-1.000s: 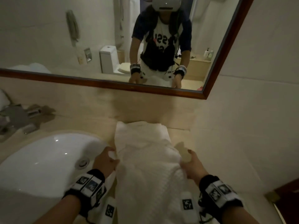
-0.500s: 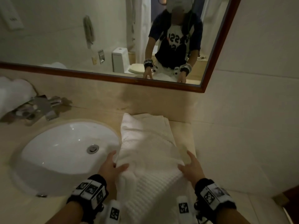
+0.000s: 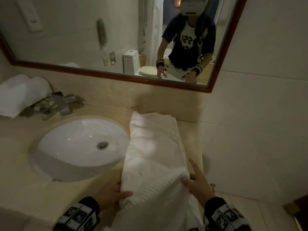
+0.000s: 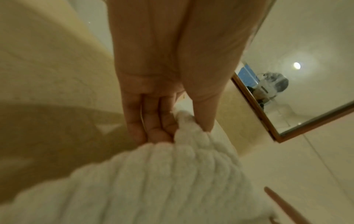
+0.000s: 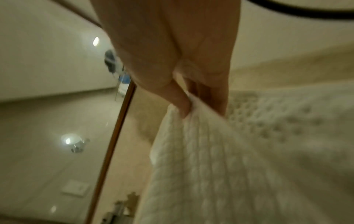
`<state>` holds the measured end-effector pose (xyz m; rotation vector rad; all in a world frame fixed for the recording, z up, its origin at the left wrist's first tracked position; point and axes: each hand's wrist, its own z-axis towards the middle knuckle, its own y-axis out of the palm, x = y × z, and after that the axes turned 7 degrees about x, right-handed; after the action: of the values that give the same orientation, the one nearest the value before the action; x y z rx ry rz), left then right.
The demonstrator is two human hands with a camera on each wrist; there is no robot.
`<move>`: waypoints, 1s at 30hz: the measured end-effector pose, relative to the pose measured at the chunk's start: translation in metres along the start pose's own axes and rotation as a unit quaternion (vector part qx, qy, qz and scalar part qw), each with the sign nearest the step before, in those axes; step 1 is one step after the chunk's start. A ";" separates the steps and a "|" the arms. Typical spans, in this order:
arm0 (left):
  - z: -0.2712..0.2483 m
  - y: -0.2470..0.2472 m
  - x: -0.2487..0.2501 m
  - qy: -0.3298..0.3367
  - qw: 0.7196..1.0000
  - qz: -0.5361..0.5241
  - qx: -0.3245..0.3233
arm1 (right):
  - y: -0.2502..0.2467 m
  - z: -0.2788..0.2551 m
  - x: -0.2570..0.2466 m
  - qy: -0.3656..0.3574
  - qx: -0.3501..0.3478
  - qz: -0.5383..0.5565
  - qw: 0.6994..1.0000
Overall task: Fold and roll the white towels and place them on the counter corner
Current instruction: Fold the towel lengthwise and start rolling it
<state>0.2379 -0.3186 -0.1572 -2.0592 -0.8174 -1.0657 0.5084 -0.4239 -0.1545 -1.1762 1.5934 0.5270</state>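
Observation:
A white towel (image 3: 155,152) lies lengthwise on the beige counter (image 3: 20,165) to the right of the sink, its near end hanging over the front edge. My left hand (image 3: 113,192) pinches the towel's left edge (image 4: 187,130) between thumb and fingers. My right hand (image 3: 196,182) pinches the right edge (image 5: 184,115), with its index finger stretched forward. Both hands hold the near part slightly raised. Folded or rolled white towels (image 3: 18,92) sit at the back left corner of the counter.
A white oval sink (image 3: 80,144) with a drain lies left of the towel, a chrome tap (image 3: 55,104) behind it. A wood-framed mirror (image 3: 116,75) runs along the back wall. A tiled wall (image 3: 250,130) stands close on the right.
Both hands slid back along the towel's edges toward its near end and took hold of it. The view shifted left, bringing the sink and the corner towels into sight.

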 end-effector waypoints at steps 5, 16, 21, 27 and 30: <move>-0.014 0.009 -0.006 -0.015 0.999 0.032 0.022 | 0.015 -0.020 0.026 0.024 0.063 -0.108 0.992; -0.054 0.003 -0.013 0.081 0.993 0.075 0.038 | -0.003 -0.080 0.029 0.064 0.029 0.071 0.995; -0.083 0.007 -0.016 -0.077 0.992 0.098 0.024 | -0.006 -0.102 0.054 0.152 0.038 0.075 0.985; -0.086 0.015 -0.045 -0.115 0.987 -0.023 0.111 | 0.006 -0.114 0.050 0.082 0.007 0.059 0.995; -0.088 0.011 -0.039 -0.100 0.987 -0.043 0.117 | -0.002 -0.129 0.050 0.040 0.051 0.152 0.986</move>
<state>0.1900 -0.4024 -0.1548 -1.9639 -1.0878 -0.7741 0.4502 -0.5491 -0.1527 -0.8907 1.8621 0.5912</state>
